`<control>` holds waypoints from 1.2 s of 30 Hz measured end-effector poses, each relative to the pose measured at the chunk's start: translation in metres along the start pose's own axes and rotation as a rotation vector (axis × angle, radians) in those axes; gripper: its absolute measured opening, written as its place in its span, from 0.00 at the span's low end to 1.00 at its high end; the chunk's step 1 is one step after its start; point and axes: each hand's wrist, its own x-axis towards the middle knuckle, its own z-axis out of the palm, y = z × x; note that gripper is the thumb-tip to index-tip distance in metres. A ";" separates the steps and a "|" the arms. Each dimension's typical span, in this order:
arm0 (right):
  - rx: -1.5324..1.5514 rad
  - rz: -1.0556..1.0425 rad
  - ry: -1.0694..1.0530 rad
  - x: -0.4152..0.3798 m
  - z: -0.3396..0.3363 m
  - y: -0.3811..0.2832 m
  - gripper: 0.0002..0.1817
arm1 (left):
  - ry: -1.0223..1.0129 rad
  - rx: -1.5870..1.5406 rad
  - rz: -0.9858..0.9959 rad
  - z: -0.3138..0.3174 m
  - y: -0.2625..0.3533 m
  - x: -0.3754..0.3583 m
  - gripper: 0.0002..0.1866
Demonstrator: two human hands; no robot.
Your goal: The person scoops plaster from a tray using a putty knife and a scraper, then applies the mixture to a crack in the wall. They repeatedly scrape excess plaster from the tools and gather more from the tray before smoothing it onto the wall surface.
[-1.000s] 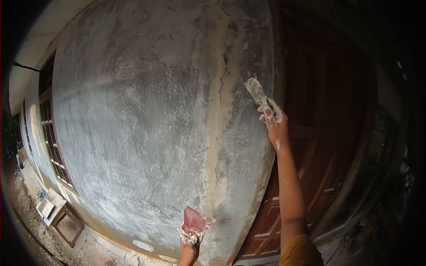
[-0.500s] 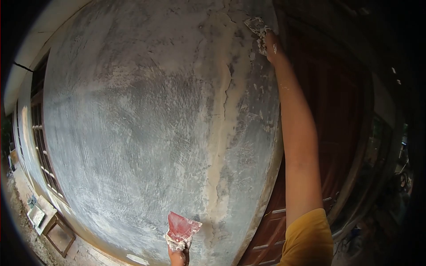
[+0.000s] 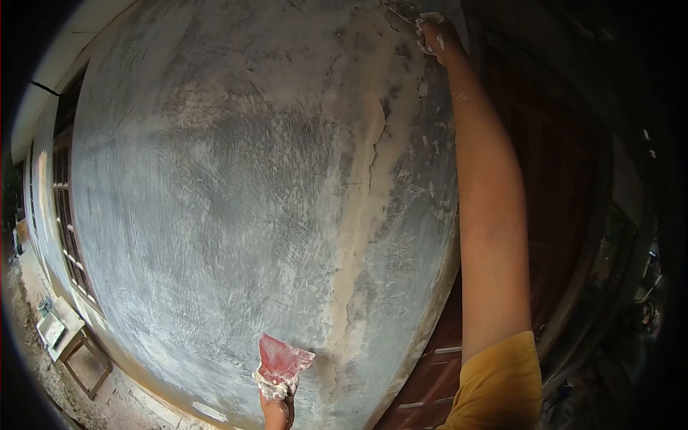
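Observation:
My right hand [image 3: 442, 41] reaches high up the grey plastered wall [image 3: 215, 215], its fingers closed round a putty-smeared scraper [image 3: 403, 11] held close to the wall surface. White putty clings to the fingers and dots the forearm. Low in the view, my left hand [image 3: 275, 413] grips a red putty knife [image 3: 285, 358], blade upward, with thick white putty around its base. Between the two hands a beige strip of filler [image 3: 344, 287] runs down the wall, with a cracked, peeling edge [image 3: 376, 136] near its upper part.
A brown wooden door [image 3: 437, 358] stands right of the wall's edge. Barred windows [image 3: 66, 193] line the far left. On the ground at lower left is a small wooden table [image 3: 89, 365] with a whitish board [image 3: 51, 330] on top.
My right hand with the scraper has moved up toward the top of the view. The left hand and red putty knife sit slightly further left and higher; the view has shifted a little.

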 end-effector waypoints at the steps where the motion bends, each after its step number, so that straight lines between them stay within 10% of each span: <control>1: 0.002 -0.003 -0.006 0.003 0.003 -0.002 0.09 | 0.008 -0.001 0.009 0.002 0.003 -0.004 0.32; 36: -0.284 0.159 -0.141 -0.409 0.046 0.000 0.15 | 0.017 0.032 -0.238 -0.019 -0.004 -0.065 0.30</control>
